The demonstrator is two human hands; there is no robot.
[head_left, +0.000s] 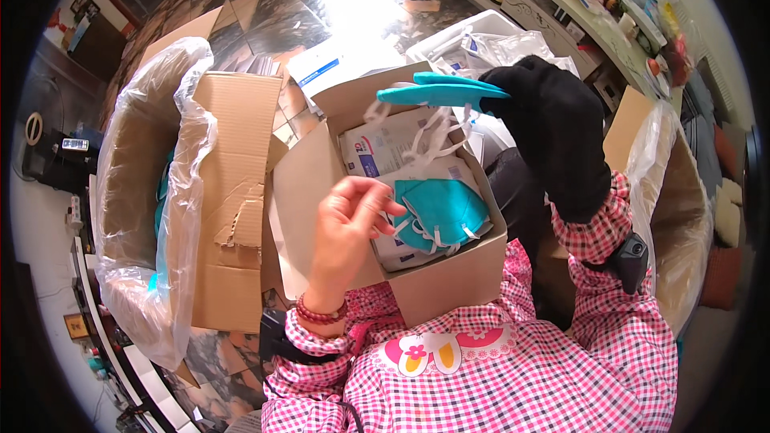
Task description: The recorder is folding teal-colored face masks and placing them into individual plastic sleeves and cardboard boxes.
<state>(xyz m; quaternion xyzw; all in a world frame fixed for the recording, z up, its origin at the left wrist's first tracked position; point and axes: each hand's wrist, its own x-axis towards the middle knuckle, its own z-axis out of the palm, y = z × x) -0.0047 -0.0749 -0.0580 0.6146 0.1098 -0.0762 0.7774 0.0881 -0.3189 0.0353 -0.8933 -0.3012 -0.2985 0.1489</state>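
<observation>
In a black glove, my right hand (553,124) grips folded turquoise face masks (437,94) by one end, with white straps dangling below. The masks hang over the far side of an open cardboard box (445,293) on my lap. My bare left hand (353,212) is over the box's left side, fingers curled and thumb and fingertips drawn together. Whether a strap lies between them I cannot make out. Right beside these fingertips, another turquoise mask (449,212) with white straps rests on white printed packets (381,148) inside the box.
Left stands a large carton (228,248) with a clear plastic liner (148,192). Another lined carton (674,232) is at my right. Beyond the box are a white tub (437,48) with plastic bags and a white carton (337,64). A cluttered counter (589,28) runs along the far right.
</observation>
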